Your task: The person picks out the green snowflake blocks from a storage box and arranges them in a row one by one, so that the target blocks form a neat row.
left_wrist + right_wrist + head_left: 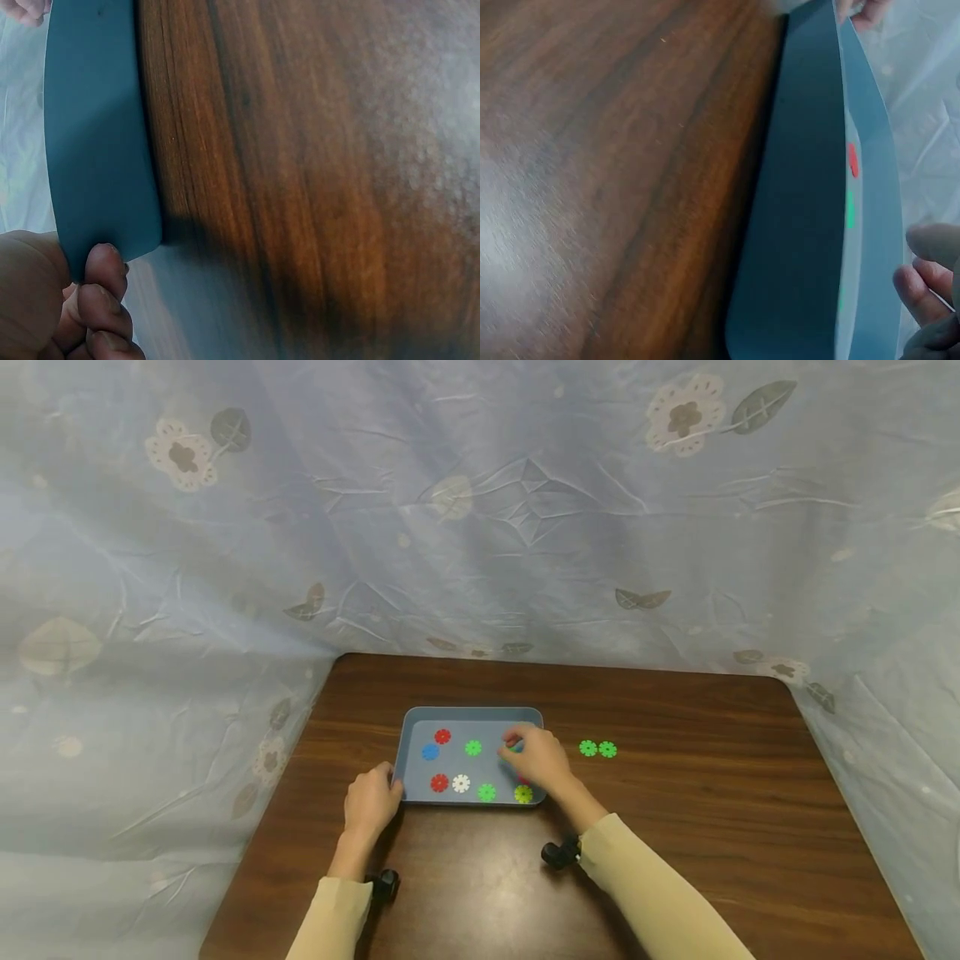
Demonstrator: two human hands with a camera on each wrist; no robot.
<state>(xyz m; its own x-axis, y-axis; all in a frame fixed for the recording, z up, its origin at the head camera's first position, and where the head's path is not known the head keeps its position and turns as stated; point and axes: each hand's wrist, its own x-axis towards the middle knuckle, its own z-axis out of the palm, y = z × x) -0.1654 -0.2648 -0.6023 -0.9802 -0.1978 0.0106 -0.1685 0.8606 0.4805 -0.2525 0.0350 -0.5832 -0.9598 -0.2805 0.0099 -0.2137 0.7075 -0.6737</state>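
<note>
A shallow grey-blue tray [472, 714] lies on the table with several flower-shaped plastic discs in it, among them a blue disc [430, 752], a white disc [461, 783] and a yellow disc [522, 794]. My left hand [372, 799] grips the tray's near left corner, its curled fingers [106, 274] against the outer wall. Over the right part of the tray is my right hand [538, 757]. Its thumb and fingers [915, 292] are apart in the right wrist view, with no disc visible between them. A green disc [516, 747] shows at its fingertips in the head view, partly hidden.
Two green discs [597, 749] lie side by side on the wooden table [697, 810], right of the tray. A pale floral curtain [480, 543] hangs behind the table and along its sides. Black wrist cameras [558, 854] sit under both forearms.
</note>
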